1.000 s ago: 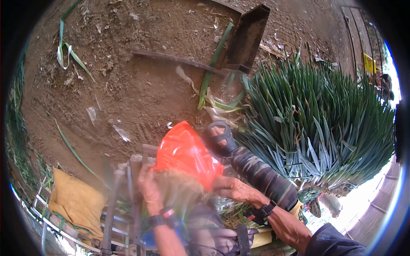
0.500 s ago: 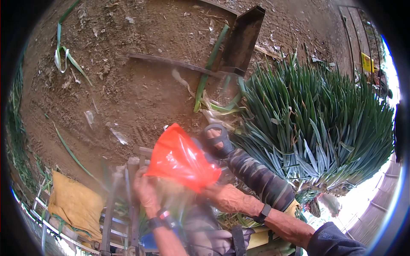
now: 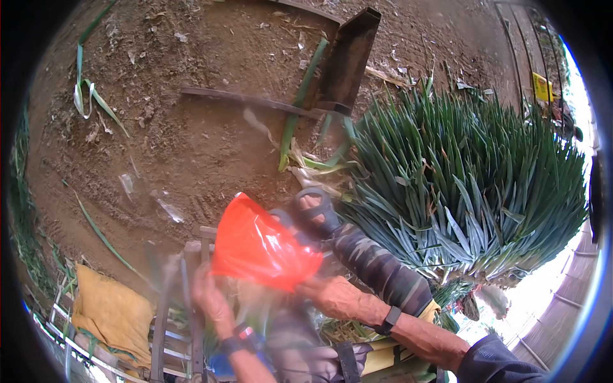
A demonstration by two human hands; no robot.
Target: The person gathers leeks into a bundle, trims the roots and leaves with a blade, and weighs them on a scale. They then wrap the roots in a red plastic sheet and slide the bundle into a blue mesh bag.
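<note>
A glossy red-orange plastic bag (image 3: 262, 246) is spread above my lap, its upper corner pointing away from me. My left hand (image 3: 212, 295) is at the bag's lower left corner, its fingers smeared by motion. At the lower right corner, my right hand (image 3: 333, 296) grips the bag's edge with closed fingers, partly covered by the plastic. Beneath the bag lie blurred pale and green stalks (image 3: 255, 306). Both wrists carry dark bands.
A large bundle of green leafy stalks (image 3: 466, 185) stands at the right. A rusty metal frame (image 3: 348, 60) lies on the dirt ahead. Wooden bars (image 3: 163, 319) and a tan cushion (image 3: 112, 313) are at the lower left. My sandalled foot (image 3: 316, 209) is beyond the bag.
The bag and both hands have shifted slightly left in the view, as has the whole scene. The bag's outline has changed a little. My right hand still holds its edge.
</note>
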